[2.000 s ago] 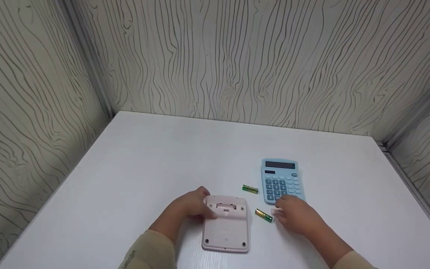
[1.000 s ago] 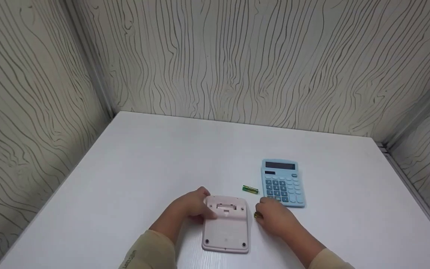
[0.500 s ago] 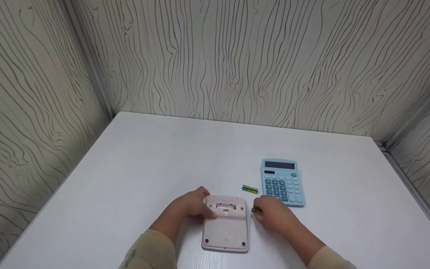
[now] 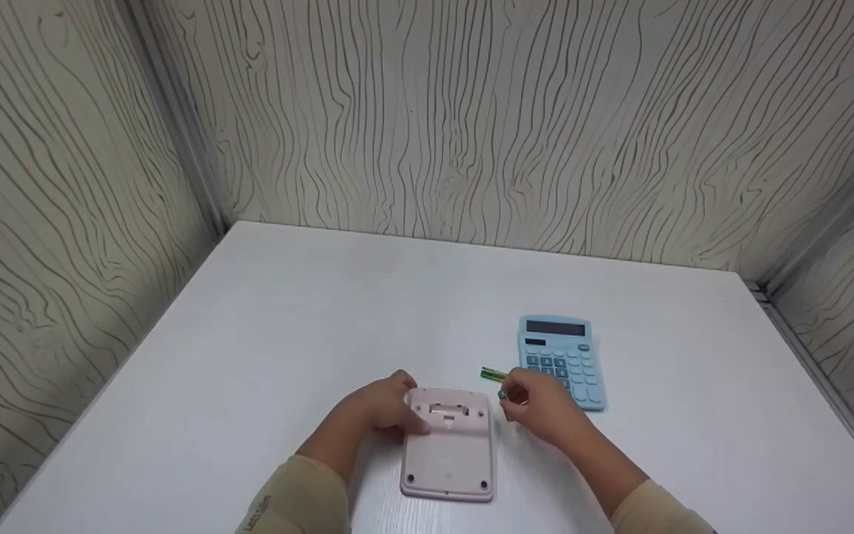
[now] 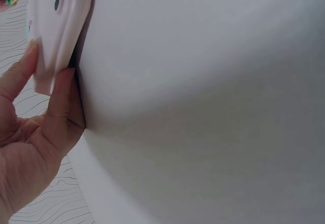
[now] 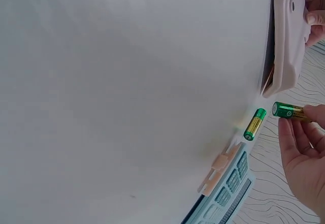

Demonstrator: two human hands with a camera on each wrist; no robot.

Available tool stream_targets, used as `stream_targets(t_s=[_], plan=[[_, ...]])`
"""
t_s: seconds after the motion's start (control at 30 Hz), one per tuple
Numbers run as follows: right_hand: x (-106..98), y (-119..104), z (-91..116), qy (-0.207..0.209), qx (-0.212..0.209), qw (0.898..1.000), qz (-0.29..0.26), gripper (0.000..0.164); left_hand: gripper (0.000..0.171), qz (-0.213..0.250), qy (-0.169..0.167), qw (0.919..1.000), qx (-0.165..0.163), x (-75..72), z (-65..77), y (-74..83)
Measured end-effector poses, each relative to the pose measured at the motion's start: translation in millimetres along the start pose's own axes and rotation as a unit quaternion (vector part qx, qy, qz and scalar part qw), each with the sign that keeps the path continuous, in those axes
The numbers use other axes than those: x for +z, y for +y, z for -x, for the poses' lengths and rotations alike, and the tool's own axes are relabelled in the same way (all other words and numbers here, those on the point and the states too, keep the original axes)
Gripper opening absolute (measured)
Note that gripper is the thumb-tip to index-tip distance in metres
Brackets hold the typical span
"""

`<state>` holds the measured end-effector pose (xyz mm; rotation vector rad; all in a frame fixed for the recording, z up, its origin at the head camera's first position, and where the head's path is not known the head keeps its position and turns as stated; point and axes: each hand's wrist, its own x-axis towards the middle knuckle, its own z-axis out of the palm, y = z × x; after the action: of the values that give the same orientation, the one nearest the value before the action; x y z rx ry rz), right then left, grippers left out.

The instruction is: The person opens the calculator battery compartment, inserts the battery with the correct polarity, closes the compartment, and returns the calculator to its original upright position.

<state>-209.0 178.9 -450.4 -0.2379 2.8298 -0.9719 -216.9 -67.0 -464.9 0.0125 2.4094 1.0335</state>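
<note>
A pale pink calculator (image 4: 448,460) lies face down, its battery compartment (image 4: 448,409) uncovered near the far end. My left hand (image 4: 390,406) grips its far left edge, thumb on the back and fingers beneath, as the left wrist view also shows. Just right of the calculator, my right hand (image 4: 542,406) pinches a green and gold battery (image 6: 288,110) between thumb and fingers, above the table. A second such battery (image 6: 255,124) lies on the table close by. Next to the blue calculator (image 6: 228,193) sits a small pinkish cover (image 6: 219,169), hidden by my hand in the head view.
The blue calculator stands face up right of the batteries, partly behind my right hand. A white table (image 4: 353,297) carries everything. Wood-grain patterned panels (image 4: 457,119) rise along its back and sides.
My right hand has let go of the small pale cover, moved left and picked up the nearer battery. It has since lifted and turned that battery. The left hand and pink calculator have stayed put.
</note>
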Motion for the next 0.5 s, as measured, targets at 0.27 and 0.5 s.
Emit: stream_targets(t_s=[0.27,0.5], plan=[[1,-19,-3,0.003,-0.026,0.999,-0.047,0.011,0.068,0.006,-0.002,1.0000,-0.005,-0.4,-0.5,0.6],[12,-35,-7,-0.019,-0.078,0.995,-0.057,0.008,0.068,0.008,-0.007,0.9999,-0.002,-0.1,-2.4,0.0]])
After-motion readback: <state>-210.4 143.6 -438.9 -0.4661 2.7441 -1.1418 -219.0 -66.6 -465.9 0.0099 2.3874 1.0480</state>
